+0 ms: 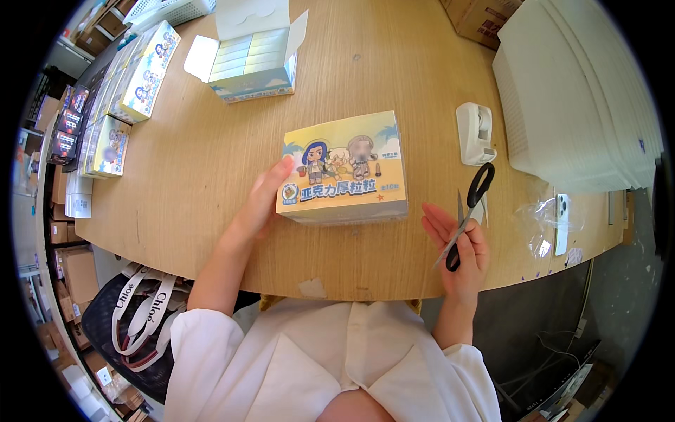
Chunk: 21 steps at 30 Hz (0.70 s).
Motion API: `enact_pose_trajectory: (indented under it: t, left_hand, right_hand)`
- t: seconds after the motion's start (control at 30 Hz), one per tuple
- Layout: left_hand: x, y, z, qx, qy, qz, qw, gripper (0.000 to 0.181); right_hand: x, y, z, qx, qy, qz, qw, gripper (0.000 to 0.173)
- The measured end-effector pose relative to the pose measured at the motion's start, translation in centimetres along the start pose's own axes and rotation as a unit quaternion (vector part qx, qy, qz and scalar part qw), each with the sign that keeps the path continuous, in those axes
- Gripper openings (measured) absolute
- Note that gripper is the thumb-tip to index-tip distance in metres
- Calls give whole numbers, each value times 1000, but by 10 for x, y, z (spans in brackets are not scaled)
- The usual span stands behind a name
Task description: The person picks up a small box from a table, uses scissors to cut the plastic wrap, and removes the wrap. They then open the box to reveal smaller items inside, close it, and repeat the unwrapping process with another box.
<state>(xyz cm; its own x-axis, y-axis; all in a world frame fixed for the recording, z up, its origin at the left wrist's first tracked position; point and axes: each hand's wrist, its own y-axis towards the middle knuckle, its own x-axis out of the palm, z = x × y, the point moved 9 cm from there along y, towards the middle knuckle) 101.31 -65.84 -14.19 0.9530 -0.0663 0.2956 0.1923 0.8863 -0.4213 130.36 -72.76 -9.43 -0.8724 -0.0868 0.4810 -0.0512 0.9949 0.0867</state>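
A printed cardboard box (343, 163) with cartoon figures and writing on its top lies in front of me on the table. My left hand (266, 190) grips its left side, thumb at the upper edge; the other fingers are partly hidden. In my right hand (461, 248), just right of the box, is a pair of black-handled scissors (462, 221). The blades are slightly apart, and some fingers extend toward the box without touching it. Beyond the box, a similar carton (256, 79) stands with its flaps up, filled with several small boxes.
A white tape dispenser (469, 137) stands right of the box, near stacked white plastic baskets (553, 105). Clear plastic film (540, 227) and a phone (561, 224) lie at the table's right. Stacked printed boxes (142, 79) line the left edge. A bag (142, 316) sits below left.
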Motion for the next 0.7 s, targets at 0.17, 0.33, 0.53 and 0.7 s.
enact_pose_trajectory:
  t: [0.17, 0.33, 0.53, 0.7]
  left_hand:
    - [-8, 2, -9, 3, -20, -37, 999, 59]
    - [8, -7, 12, 57, -52, -144, 987, 71]
    - [4, -14, 18, 115, -81, -152, 978, 88]
    - [-7, -6, 2, 249, -101, -202, 942, 95]
  right_hand:
    - [15, 1, 6, 13, -2, -12, 1000, 13]
    - [26, 6, 7, 10, 11, -5, 1000, 14]
    - [38, 8, 3, -3, 56, -4, 998, 17]
    - [54, 0, 3, -15, 47, -30, 998, 17]
